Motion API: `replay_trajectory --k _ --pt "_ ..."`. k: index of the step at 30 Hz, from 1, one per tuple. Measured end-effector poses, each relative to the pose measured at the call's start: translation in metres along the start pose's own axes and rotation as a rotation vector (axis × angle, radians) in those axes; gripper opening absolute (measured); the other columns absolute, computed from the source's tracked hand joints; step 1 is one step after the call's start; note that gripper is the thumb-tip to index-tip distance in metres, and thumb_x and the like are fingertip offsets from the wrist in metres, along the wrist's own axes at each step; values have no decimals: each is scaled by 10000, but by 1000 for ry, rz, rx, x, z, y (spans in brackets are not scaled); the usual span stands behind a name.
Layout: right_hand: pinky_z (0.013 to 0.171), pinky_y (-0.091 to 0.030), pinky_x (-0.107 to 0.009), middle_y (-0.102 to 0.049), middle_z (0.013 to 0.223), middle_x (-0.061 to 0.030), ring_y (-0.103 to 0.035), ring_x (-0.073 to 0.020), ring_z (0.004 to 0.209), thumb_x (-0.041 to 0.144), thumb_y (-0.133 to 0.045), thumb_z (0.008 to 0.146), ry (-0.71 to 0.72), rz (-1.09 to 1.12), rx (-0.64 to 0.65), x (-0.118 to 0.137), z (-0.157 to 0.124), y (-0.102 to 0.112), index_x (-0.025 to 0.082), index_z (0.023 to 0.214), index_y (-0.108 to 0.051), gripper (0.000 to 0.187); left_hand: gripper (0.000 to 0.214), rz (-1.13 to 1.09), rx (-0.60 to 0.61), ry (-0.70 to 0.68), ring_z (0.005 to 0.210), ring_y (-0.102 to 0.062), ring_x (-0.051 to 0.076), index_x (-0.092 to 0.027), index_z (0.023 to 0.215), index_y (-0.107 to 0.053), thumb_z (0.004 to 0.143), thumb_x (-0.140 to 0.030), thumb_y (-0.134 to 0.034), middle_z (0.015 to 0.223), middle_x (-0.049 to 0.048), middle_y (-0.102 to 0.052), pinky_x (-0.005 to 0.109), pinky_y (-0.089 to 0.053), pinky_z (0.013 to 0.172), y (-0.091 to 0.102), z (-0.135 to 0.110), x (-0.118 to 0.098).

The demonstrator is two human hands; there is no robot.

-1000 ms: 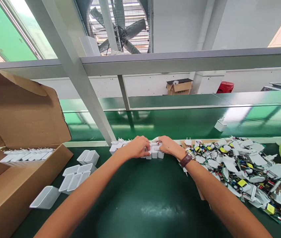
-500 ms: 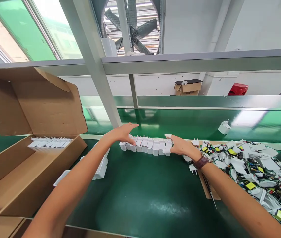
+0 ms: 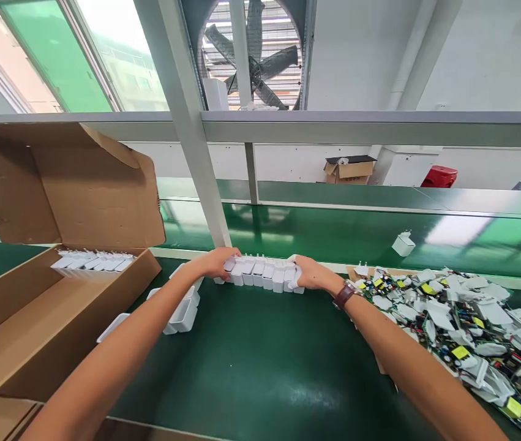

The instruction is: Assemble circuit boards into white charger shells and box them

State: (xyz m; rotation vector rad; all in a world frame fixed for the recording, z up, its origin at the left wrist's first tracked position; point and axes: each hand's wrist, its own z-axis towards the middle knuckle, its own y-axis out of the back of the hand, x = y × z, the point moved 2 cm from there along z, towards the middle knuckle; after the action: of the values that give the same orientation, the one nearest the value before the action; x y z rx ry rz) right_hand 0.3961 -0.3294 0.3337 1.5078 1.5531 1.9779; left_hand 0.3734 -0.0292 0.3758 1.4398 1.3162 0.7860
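A row of white plug chargers (image 3: 262, 274) stands side by side at the far edge of the dark green table, metal pins pointing up. At the left end my left hand (image 3: 220, 263) is closed round the row, its fingers partly hidden behind the chargers. My right hand (image 3: 310, 273), with white covers on its fingertips, presses the right end. The row is squeezed between both hands. Part of another white piece shows below my left hand. Beside my left forearm lie several white plastic casings (image 3: 183, 313), partly covered by the arm.
An open cardboard box (image 3: 76, 343) on the left holds a row of white chargers (image 3: 92, 261). On the right spreads a heap of white casings and circuit boards (image 3: 462, 331). One charger (image 3: 403, 244) sits on the green belt (image 3: 333, 236) behind. A slanted metal post (image 3: 198, 141) rises near my left hand.
Both hands have come down onto the ends of the row and closed on it. My right hand has shifted left in view. The camera view has moved slightly.
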Motion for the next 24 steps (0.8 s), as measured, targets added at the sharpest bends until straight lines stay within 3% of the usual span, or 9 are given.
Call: replay_trajectory --k 2,4,7,9,13,15,17,20,24 --pt "859 -550 -286 -709 1308 -118 -700 -280 1115 180 -849 671 15 -26 7 7 2 5 167 1350 -626 715 832 15 -26 26 1321 -593 357 -187 1431 -515 641 -227 -771 1485 171 -578 412 -501 1069 7 -9 0" --pt "939 -549 -304 -640 1437 -135 -663 -303 1220 223 -907 629 2 -70 7 6 4 19 176 1456 -560 898 935 46 -125 70 1378 -535 434 -160 1523 -429 666 -281 -781 1533 217 -522 504 -505 1063 14 -22 -2" --pt "996 -539 -342 -582 1510 -131 -629 -324 1280 318 -919 673 -73 -165 -30 -13 5 57 210 1517 -506 946 795 77 -446 52 1373 -542 451 -285 1579 -388 848 -456 -650 1573 119 -507 560 -574 942 12 -49 -13" --pt "1037 -517 -378 -578 1509 -140 -605 -341 1305 402 -894 742 -155 -243 -82 -37 2 89 214 1504 -518 870 708 34 -561 -76 1277 -627 435 -367 1544 -455 878 -559 -606 1532 59 -564 549 -609 875 -8 -67 -28" --pt "1066 -495 -487 -596 1444 -203 -599 -355 1290 413 -727 941 -401 -418 -209 -98 -14 147 144 1433 -552 587 509 -130 -500 -427 1141 -731 300 -410 1410 -617 918 -539 -642 1369 14 -706 386 -608 966 -85 -82 -70" --pt "1038 -519 -519 -613 1399 -161 -624 -313 1237 381 -675 989 -520 -494 -239 -127 -27 167 156 1383 -576 464 442 -169 -532 -483 1102 -746 283 -387 1377 -653 948 -486 -623 1284 23 -751 363 -613 939 -123 -80 -82" --pt "998 -552 -508 -628 1353 -119 -647 -278 1177 372 -668 1000 -619 -546 -240 -153 -39 180 170 1328 -607 390 393 -205 -580 -451 1134 -727 293 -379 1346 -680 966 -447 -605 1246 32 -763 379 -608 934 -151 -74 -86" --pt "961 -578 -480 -641 1315 -111 -663 -263 1134 359 -682 996 -705 -584 -214 -183 -49 188 161 1296 -625 364 359 -285 -603 -394 1166 -691 308 -390 1310 -701 970 -442 -597 1228 45 -757 411 -600 942 -168 -67 -81" --pt "956 -584 -473 -635 1331 -113 -663 -261 1137 350 -682 997 -716 -587 -170 -207 -40 188 166 1310 -619 368 340 -361 -567 -395 1139 -677 301 -401 1282 -711 959 -431 -609 1223 55 -740 407 -592 943 -169 -65 -77"
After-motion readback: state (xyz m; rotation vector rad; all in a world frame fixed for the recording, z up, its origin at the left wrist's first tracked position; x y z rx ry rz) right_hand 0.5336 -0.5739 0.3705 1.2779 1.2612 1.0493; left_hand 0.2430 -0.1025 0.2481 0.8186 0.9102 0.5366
